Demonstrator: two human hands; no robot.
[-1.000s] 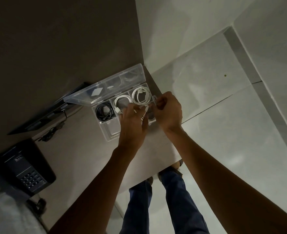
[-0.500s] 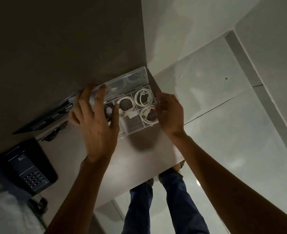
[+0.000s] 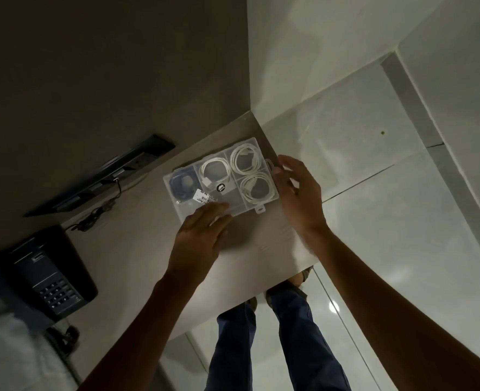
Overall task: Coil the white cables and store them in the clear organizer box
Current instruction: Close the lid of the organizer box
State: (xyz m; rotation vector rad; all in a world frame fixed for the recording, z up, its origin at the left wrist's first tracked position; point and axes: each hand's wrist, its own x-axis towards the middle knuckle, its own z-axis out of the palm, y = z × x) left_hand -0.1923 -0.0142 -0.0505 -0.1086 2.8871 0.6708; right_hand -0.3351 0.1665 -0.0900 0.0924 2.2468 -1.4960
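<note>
The clear organizer box [image 3: 234, 200] lies on the desk with its lid down. Through the lid show three white coiled cables: one at the far right [image 3: 245, 159], one in the near right compartment [image 3: 257, 189] and one in the middle [image 3: 215, 171]. A dark coiled cable [image 3: 183, 185] fills the left compartment. My left hand [image 3: 202, 235] rests flat with its fingertips on the lid's near edge, beside a barcode sticker [image 3: 203, 198]. My right hand [image 3: 298, 193] has fingers spread against the box's right end by a latch tab [image 3: 269, 165].
A black desk telephone [image 3: 45, 273] sits at the near left of the desk [image 3: 137, 258]. A dark flat device [image 3: 97, 176] with a small cable lies along the wall behind. The desk's right edge runs just past the box; below are tiled floor and my legs.
The lid, open a second ago, has been swung down by my left hand and now lies shut over the compartments. My right hand moved from inside the box to its right end.
</note>
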